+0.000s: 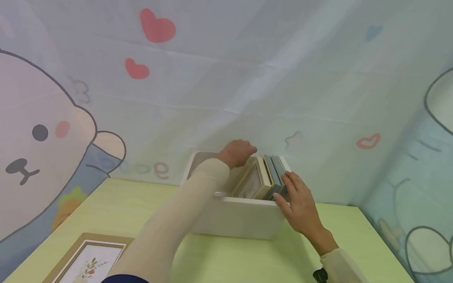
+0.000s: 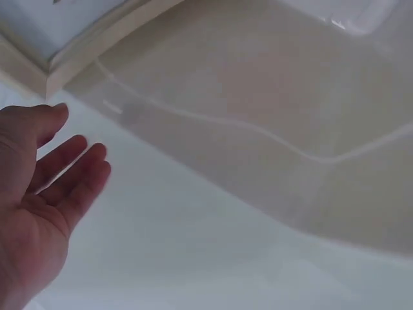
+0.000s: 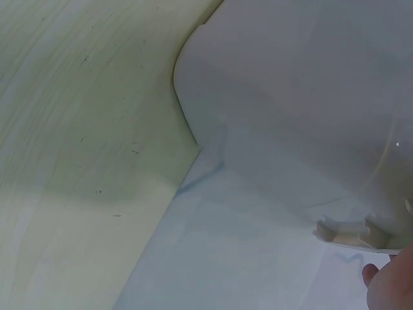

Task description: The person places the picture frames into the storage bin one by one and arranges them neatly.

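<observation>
A white plastic bin (image 1: 235, 218) stands on the table with several picture frames leaning in its right part. Nearest the bin's bare left side is a cream frame (image 1: 250, 184); blue-grey frames (image 1: 277, 167) stand beyond it. My left hand (image 1: 236, 152) is over the bin's back rim, left of the frames. In the left wrist view its fingers are loosely bent with nothing between them, and the thumb is close to a frame's corner (image 2: 48, 74). My right hand (image 1: 301, 204) rests its extended fingers at the bin's right rim, beside the outermost frames; some fingertips are hidden.
At the table's front left lies another picture frame (image 1: 93, 261) with a plant print, partly covered by my left arm. The light green table (image 1: 148, 196) meets a printed cloth backdrop (image 1: 219, 78) behind and at the sides.
</observation>
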The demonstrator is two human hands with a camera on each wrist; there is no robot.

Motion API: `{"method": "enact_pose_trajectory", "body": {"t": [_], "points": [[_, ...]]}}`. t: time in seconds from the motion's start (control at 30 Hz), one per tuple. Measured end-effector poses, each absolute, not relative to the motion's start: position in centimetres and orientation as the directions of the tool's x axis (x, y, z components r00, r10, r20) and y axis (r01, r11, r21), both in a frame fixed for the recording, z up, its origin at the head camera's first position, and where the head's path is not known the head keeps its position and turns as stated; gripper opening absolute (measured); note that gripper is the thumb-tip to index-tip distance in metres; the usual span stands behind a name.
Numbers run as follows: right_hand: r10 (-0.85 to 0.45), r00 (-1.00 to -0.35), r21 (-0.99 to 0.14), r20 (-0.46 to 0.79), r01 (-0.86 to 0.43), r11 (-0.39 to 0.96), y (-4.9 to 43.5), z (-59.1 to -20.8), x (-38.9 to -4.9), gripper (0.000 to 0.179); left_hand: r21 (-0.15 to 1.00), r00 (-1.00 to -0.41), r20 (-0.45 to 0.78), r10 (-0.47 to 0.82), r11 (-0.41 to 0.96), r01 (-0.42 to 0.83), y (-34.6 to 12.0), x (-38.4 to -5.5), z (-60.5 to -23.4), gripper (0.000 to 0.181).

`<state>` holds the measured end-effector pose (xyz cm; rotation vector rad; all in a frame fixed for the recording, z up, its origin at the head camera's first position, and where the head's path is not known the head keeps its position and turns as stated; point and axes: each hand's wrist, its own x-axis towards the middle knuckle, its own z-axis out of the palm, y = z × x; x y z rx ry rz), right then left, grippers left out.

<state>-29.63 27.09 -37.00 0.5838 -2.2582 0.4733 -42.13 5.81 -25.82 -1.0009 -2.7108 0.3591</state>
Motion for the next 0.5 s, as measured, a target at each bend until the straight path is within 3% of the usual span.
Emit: {"method": "enact_pose_trajectory", "body": {"t": [0.27,0.4,0.5], "points": [[-0.291,-0.654,-0.101,0.698,-0.493,0.864,27.7,-37.0,-29.5,0.064,-0.232,-0.786,0.047,0.616,0.772,0.592,3.7,-41.3,-23.7,0.013],[-0.308,-0.66,-0.056,0.685,-0.47,0.881,28.0,-36.9,-29.6,0.066,-0.126,-0.798,-0.02,0.602,0.791,0.599,2.8,-40.0,-22.9,0.029],[-0.321,-0.661,-0.029,0.679,-0.46,0.887,28.3,-36.8,-29.7,0.066,-0.066,-0.789,-0.026,0.614,0.787,0.614,1.9,-39.2,-22.7,0.03]]}}
